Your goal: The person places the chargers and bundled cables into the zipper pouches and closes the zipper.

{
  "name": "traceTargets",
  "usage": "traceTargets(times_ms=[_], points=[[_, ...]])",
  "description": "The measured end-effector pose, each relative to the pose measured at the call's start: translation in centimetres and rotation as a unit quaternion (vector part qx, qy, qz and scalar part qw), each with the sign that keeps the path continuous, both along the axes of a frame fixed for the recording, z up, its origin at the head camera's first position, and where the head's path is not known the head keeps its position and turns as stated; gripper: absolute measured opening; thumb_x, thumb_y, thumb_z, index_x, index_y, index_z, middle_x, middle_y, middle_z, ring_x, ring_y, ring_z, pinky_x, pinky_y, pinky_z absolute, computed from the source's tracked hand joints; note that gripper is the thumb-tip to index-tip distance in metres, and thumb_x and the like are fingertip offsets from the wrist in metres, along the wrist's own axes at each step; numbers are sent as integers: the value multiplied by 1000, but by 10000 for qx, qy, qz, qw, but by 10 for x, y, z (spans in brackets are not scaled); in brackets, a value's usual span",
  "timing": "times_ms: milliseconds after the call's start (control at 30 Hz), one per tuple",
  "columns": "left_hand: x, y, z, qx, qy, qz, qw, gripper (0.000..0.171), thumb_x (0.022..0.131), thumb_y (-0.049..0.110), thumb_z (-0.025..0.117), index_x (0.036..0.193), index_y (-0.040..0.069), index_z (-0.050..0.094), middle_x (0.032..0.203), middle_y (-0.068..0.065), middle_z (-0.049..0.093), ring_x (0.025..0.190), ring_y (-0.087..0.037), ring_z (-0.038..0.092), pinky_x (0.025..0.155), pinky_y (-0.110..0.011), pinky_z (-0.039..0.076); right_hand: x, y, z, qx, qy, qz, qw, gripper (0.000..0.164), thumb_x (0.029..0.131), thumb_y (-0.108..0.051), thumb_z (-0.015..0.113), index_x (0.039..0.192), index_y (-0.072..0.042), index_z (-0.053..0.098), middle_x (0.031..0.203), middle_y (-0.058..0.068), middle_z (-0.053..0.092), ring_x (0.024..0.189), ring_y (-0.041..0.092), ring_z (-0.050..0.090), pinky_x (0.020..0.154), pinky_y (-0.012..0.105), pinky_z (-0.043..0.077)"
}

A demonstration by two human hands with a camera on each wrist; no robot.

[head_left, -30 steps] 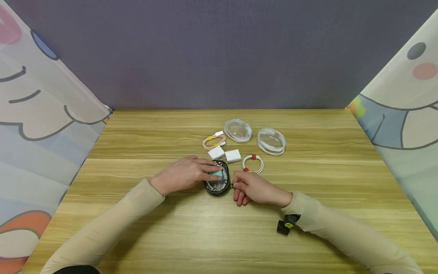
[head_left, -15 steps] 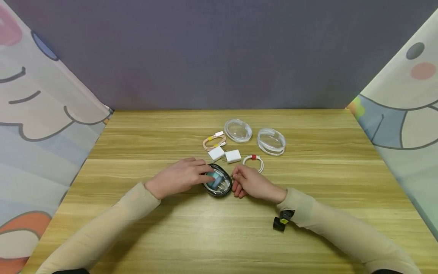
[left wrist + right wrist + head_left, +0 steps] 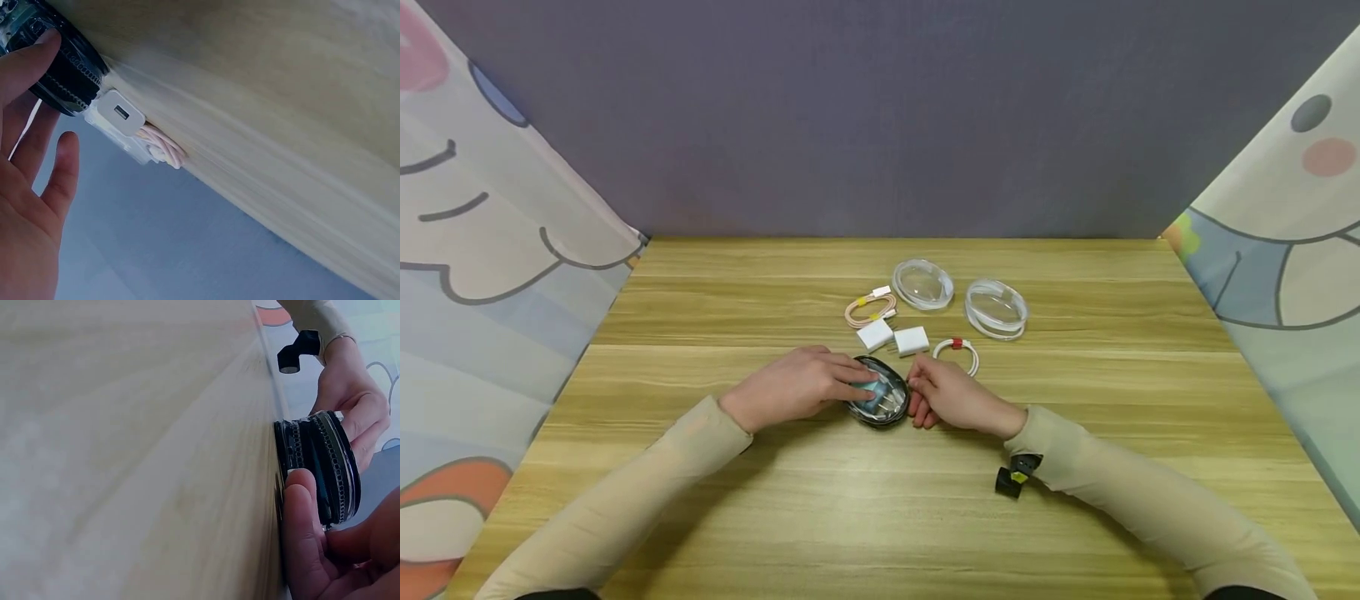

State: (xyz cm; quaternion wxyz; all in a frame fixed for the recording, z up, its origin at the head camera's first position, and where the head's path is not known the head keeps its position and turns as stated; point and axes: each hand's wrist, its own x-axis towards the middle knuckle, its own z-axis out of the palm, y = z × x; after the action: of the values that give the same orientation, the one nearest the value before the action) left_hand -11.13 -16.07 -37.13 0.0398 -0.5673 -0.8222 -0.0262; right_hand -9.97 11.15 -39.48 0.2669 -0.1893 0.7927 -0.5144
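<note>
A small oval zip case (image 3: 892,408) with black trim and a see-through top lies on the table. A charger plug with metal prongs and some light blue material show through its top. My left hand (image 3: 801,385) presses on the case's left part, its fingers stretched out over the top. At the right edge, my right hand (image 3: 951,396) pinches the zipper pull, which its fingers mostly hide. Black zipper teeth run around the case's side (image 3: 337,469) in the right wrist view.
Behind the case lie two white charger plugs (image 3: 912,341), a pink cable coil (image 3: 853,319) with yellow ties and a white cable coil (image 3: 974,360) with a red tie. Two round clear plastic things (image 3: 922,285) with whitish rims sit farther back. A grey panel (image 3: 880,125) stands behind the table.
The case has turned a little on the table under my left hand. My right hand has moved slightly away from me along the case's right edge.
</note>
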Motion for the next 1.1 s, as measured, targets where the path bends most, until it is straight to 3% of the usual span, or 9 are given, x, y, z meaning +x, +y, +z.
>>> traceTargets(times_ms=[200, 600, 900, 1100], points=[[1, 0, 2, -178, 74, 141, 9997, 47, 89, 3, 71, 128, 30, 70, 138, 8, 60, 128, -13, 54, 87, -44, 53, 2, 2, 1, -3, 43, 65, 10000, 15, 106, -2, 39, 97, 0, 51, 75, 11, 68, 59, 23, 68, 54, 37, 58], [2, 0, 2, -167, 151, 214, 9995, 49, 88, 0, 69, 127, 31, 70, 135, 8, 62, 128, -12, 54, 68, -31, 47, 10, 8, 1, 2, 142, 167, 9998, 13, 106, -1, 41, 99, 1, 51, 76, 11, 68, 59, 23, 68, 53, 35, 57], [2, 1, 3, -94, 50, 295, 9995, 50, 87, -2, 69, 125, 30, 71, 133, 8, 63, 126, -14, 56, 80, -35, 53, 26, 12, 5, -119, -17, 319, 9994, 13, 105, 1, 40, 97, 3, 51, 75, 11, 68, 59, 24, 68, 52, 36, 57], [2, 1, 3, -93, 53, 304, 9995, 49, 87, -2, 69, 125, 30, 72, 133, 8, 63, 126, -14, 56, 81, -34, 53, 33, 11, 5, -67, -131, 489, 9987, 17, 106, -1, 39, 96, 1, 52, 76, 8, 69, 61, 22, 69, 54, 35, 57]])
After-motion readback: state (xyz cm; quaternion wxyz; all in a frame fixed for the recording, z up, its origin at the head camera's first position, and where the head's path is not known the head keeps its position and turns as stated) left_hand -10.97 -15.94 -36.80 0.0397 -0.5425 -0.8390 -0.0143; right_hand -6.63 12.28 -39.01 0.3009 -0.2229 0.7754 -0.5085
